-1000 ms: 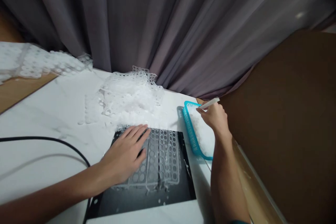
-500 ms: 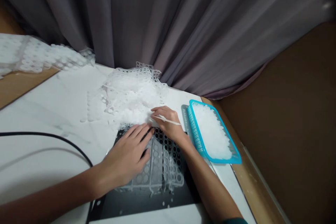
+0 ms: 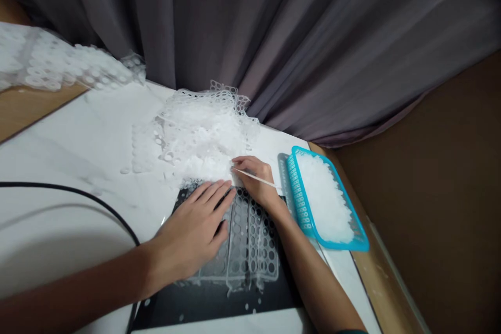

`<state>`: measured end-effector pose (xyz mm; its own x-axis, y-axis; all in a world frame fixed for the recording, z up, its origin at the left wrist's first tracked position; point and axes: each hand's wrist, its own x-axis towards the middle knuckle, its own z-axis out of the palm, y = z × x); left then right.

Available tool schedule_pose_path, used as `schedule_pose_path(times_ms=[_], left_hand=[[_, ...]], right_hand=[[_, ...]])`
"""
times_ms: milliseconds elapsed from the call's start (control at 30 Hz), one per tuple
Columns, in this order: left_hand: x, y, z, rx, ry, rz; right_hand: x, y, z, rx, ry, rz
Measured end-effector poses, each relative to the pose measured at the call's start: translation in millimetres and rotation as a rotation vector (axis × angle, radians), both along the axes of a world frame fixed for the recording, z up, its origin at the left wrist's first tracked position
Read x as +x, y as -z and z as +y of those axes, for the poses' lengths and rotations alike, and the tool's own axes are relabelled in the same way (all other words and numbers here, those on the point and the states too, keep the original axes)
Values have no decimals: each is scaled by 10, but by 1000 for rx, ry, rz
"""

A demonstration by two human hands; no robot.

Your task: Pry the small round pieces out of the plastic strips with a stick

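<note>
Right hand point(image 3: 254, 180), which is over the blue basket one second earlier, now lies to the left of it, at the far edge of the black board point(image 3: 219, 302); compared with the half-second-earlier frame, its place beside the white heap point(image 3: 207, 133) is nearly unchanged. Its fingers are closed on a slender white tool point(image 3: 260, 179), pinched near one end, the shaft slanting back across the hand towards the basket. Whether the tool's tip touches the heap cannot be told, since the fingers cover it.

Left hand point(image 3: 195, 232) rests palm down with fingers extended and close together, grasping nothing; it covers the left part of a translucent perforated sheet point(image 3: 254, 245). This sheet, with rows of round holes, lies flat on the black board, its near edge ragged. Small white bits point(image 3: 247, 307) are scattered on the board below that edge.

Beyond the board, the heap consists of pale loose material and lacy, holed sheeting on the white tabletop point(image 3: 97, 141). To the right stands the blue basket point(image 3: 297, 193), with slotted walls, holding many white pieces point(image 3: 326, 201). Further perforated sheeting point(image 3: 70, 65) lies at the far left, partly above a wooden surface point(image 3: 35, 107). A black cable point(image 3: 78, 188) curves in from the left and passes behind the left forearm. Grey curtain point(image 3: 211, 21) folds hang behind the table.
</note>
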<state>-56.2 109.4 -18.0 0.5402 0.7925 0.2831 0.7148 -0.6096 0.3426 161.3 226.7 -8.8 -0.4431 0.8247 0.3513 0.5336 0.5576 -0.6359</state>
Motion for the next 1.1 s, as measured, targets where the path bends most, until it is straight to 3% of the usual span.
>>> schedule_pose_path(times_ms=[333, 600, 833, 967, 1033, 1100], left_hand=[[4, -43, 8, 5, 8, 11], [-7, -4, 25, 4, 1, 54], [-10, -20, 20, 3, -10, 74], [-13, -19, 18, 21, -10, 76], [-13, -14, 18, 28, -8, 70], [-12, -4, 17, 33, -8, 53]], right_hand=[[-34, 76, -8, 66, 36, -184], [-76, 46, 80, -191, 243, 258], [-36, 53, 169, -212, 370, 312], [83, -232, 116, -181, 372, 167], [219, -482, 62, -116, 434, -99], [413, -738, 7, -55, 580, -388]])
